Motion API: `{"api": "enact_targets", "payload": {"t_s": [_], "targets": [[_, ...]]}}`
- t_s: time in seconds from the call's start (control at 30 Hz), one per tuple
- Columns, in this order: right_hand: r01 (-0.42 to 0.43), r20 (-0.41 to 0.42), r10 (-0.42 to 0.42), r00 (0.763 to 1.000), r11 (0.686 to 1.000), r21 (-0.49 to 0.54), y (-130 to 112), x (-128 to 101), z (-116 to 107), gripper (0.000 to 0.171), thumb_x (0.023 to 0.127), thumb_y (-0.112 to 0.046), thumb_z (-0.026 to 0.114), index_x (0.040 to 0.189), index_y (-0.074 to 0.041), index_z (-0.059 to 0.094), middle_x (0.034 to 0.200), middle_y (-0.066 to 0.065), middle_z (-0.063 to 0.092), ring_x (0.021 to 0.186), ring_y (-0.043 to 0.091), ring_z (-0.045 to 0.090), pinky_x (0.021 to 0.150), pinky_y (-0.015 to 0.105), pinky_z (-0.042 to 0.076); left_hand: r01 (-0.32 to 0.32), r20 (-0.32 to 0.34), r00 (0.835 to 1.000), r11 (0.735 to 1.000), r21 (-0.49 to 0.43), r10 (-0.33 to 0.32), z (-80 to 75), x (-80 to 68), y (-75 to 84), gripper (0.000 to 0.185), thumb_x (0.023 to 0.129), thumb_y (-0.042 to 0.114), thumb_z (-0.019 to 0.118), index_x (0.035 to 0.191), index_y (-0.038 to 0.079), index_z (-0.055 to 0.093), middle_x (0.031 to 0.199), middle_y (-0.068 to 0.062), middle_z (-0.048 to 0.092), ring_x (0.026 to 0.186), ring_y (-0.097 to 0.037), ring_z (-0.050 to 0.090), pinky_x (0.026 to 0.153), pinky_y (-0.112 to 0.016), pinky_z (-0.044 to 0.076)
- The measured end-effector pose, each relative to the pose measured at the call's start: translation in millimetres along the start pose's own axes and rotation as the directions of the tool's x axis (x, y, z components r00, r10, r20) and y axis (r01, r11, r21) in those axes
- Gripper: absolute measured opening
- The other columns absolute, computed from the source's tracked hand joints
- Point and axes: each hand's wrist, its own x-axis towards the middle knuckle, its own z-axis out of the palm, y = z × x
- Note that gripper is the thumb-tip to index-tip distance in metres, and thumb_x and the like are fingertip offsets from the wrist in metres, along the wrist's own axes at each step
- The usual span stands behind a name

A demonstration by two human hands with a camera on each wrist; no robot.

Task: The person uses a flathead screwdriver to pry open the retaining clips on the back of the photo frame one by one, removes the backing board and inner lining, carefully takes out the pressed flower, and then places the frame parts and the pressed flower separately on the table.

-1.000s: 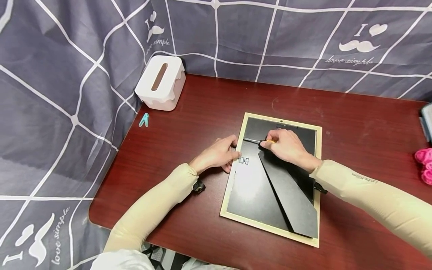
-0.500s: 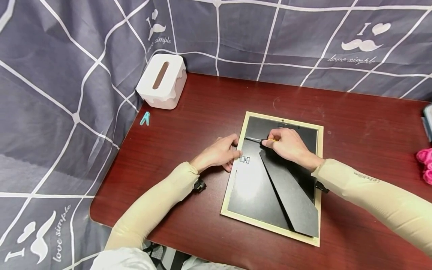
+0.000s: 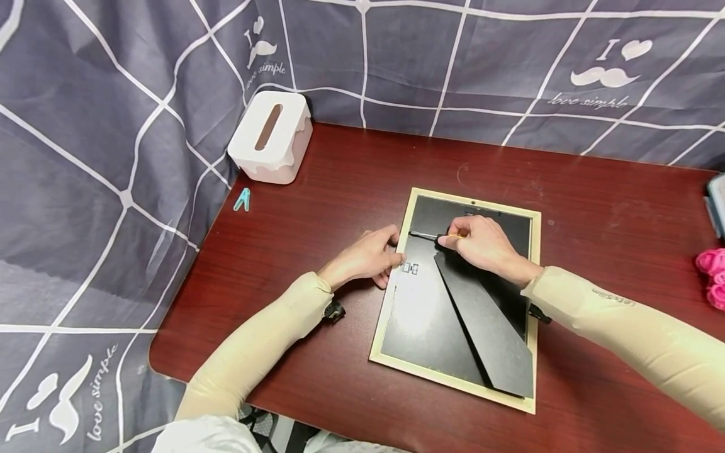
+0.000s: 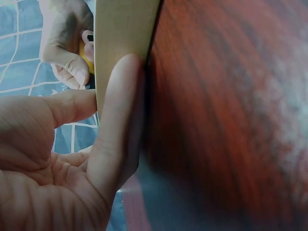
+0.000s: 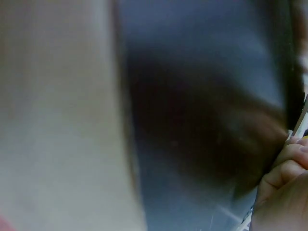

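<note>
A picture frame with a cream border [image 3: 453, 383] lies face down on the table, its black backing board [image 3: 425, 327] upward. A black easel leg [image 3: 495, 336] slants across the board. My left hand [image 3: 368, 255] grips the left border, thumb on top; in the left wrist view one finger [image 4: 120, 96] lies along the border's outer side. My right hand [image 3: 481, 245] pinches a screwdriver [image 3: 423, 236] by its yellow and black handle. Its metal shaft points left, the tip right at the border's inner edge. The right wrist view is mostly blurred border and board.
A white tissue box [image 3: 272, 138] stands at the back left, with a turquoise clothes peg [image 3: 242, 200] in front of it. Pink flowers [image 3: 715, 277] and a pale object [image 3: 718, 201] are at the right edge. A grey checked curtain [image 3: 408, 63] hangs behind the reddish table [image 3: 283, 251].
</note>
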Motion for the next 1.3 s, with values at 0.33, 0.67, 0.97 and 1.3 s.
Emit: {"api": "enact_targets", "payload": {"t_s": [0.33, 0.67, 0.97, 1.3], "targets": [[-0.005, 0.002, 0.006, 1.000, 0.999, -0.050, 26.8, 14.3, 13.1, 0.033, 0.097, -0.048, 0.076, 0.075, -0.026, 0.066, 0.067, -0.005, 0.061, 0.069, 0.019, 0.058, 0.063, 0.032, 0.043, -0.006, 0.003, 1.000, 1.000, -0.006, 0.006, 1.2, 1.2, -0.5, 0.020, 0.107, 0.011, 0.067, 0.119, 0.004, 0.053, 0.071, -0.009, 0.067, 0.051, -0.016, 0.071, 0.056, -0.038, 0.070], [-0.023, 0.025, 0.023, 0.999, 0.999, 0.038, -20.4, -8.6, -8.3, 0.030, 0.100, -0.035, 0.075, 0.079, -0.014, 0.068, 0.071, -0.006, 0.057, 0.074, 0.019, 0.055, 0.070, 0.033, 0.041, -0.032, 0.018, 0.999, 0.999, -0.017, 0.033, -1.5, 0.7, -3.9, 0.020, 0.107, 0.011, 0.067, 0.118, 0.003, 0.052, 0.071, -0.009, 0.067, 0.051, -0.017, 0.072, 0.057, -0.039, 0.070], [-0.019, 0.010, 0.018, 1.000, 0.997, 0.076, -18.8, -11.5, -4.4, 0.027, 0.099, -0.033, 0.075, 0.082, -0.014, 0.070, 0.068, -0.008, 0.056, 0.072, 0.018, 0.054, 0.071, 0.033, 0.042, -0.029, 0.025, 0.999, 1.000, 0.006, 0.029, -0.9, 0.7, -3.2, 0.018, 0.108, 0.011, 0.066, 0.115, 0.004, 0.051, 0.072, -0.008, 0.065, 0.051, -0.017, 0.071, 0.056, -0.038, 0.070], [-0.014, 0.003, 0.014, 1.000, 0.997, 0.070, -19.2, -11.1, -3.9, 0.027, 0.100, -0.032, 0.075, 0.081, -0.013, 0.069, 0.068, -0.008, 0.054, 0.072, 0.018, 0.053, 0.071, 0.032, 0.041, -0.054, 0.037, 0.998, 0.998, 0.014, 0.053, -2.7, 0.5, -1.2, 0.018, 0.107, 0.009, 0.065, 0.115, 0.003, 0.050, 0.074, -0.006, 0.062, 0.051, -0.016, 0.071, 0.055, -0.037, 0.070]]}}
